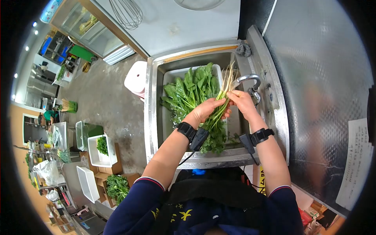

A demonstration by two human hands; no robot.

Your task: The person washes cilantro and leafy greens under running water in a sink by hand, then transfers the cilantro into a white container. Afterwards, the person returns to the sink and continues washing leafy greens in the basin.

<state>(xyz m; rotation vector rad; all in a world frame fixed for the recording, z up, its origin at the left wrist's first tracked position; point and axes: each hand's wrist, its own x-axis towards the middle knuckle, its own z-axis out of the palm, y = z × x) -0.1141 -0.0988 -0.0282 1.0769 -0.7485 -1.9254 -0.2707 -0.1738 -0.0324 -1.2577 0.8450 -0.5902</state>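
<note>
A bunch of coriander (215, 138) hangs over the sink (239, 137), its pale roots pointing up to the faucet and its leaves down toward me. My left hand (210, 109) is wrapped around the stems. Beside it, my right hand (241, 102) pinches the bunch near the base of the roots. The curved metal faucet (250, 76) reaches in close above my right hand, its mouth next to the roots. Broad-leaved greens (192, 87) fill a white tub (216, 70) in the sink, just left of my hands.
A steel scrubber (243, 49) sits at the sink's back right corner. A metal-clad wall (313, 78) rises on the right. To the left are a white stool (135, 78), a white bin (102, 156) with greens, and another pile of greens (117, 188). Another person (50, 116) is far left.
</note>
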